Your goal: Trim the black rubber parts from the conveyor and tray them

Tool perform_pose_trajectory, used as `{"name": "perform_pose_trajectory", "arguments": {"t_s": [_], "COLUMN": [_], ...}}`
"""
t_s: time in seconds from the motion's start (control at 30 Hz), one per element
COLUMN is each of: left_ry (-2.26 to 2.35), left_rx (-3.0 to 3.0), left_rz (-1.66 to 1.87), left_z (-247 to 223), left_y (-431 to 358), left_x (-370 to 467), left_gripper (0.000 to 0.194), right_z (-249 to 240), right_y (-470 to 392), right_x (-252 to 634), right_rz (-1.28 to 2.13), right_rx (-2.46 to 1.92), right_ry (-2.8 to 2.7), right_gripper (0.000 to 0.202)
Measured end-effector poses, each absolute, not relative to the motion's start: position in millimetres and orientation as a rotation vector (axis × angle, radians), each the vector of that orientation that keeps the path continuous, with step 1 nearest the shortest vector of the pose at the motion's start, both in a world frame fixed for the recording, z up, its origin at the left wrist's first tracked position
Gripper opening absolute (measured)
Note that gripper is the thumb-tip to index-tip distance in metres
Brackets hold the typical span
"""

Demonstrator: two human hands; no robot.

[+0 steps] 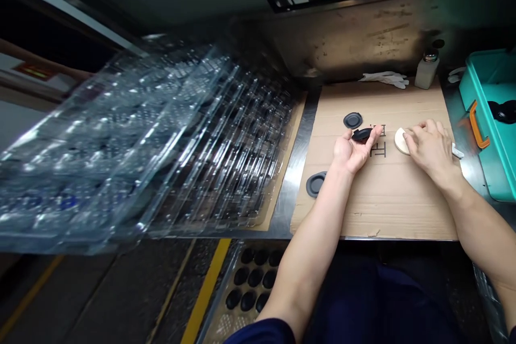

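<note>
My left hand (355, 151), palm up, holds a small black oval cup-like part (362, 134) between thumb and fingers, above the cardboard sheet (387, 199). My right hand (433, 145) has its thumb and curled fingers on a white round pad (401, 141) at the sheet's right side. A white strip-like thing (457, 151) shows just past those fingers; its kind is unclear. Beyond my left hand lies a dark oval part (352, 120) with a raised rim. Another dark oval part (315, 184) lies nearer, partly covered by my left forearm.
A tall stack of clear plastic trays (161, 145) leans at the left, blurred. Below the bench edge, a tray (228, 325) holds several black round parts. A teal bin (497, 166) with an orange handle stands right. White gloves (385, 79) and a metal-topped bottle (426, 71) sit behind.
</note>
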State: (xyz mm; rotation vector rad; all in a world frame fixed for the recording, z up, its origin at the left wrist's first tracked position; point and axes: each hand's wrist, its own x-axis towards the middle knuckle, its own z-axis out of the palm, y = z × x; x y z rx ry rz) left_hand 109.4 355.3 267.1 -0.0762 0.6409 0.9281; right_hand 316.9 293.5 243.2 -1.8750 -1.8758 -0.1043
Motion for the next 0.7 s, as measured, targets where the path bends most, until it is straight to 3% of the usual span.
{"name": "perform_pose_trajectory", "arguments": {"t_s": [0.17,0.33,0.47,0.7], "left_ry": [0.807,1.093,1.377,1.411], "left_rx": [0.147,0.813,1.329,1.882], "left_rz": [0.95,1.001,1.009,0.752], "left_z": [266,257,248,220], "left_y": [356,402,455,491], "left_x": [106,68,38,48], "left_gripper": [0.045,0.02,0.027,0.034], "right_z": [248,245,250,249], "right_y": [291,295,299,301], "right_x": [337,357,355,350], "right_rz": [-0.144,0.013,0.123,0.124], "right_rx": [-2.02,-2.229,-2.34,-2.359], "right_ry": [-1.822,-1.784,-1.782,-1.783], "right_gripper": [0.038,0.04,0.037,0.033]}}
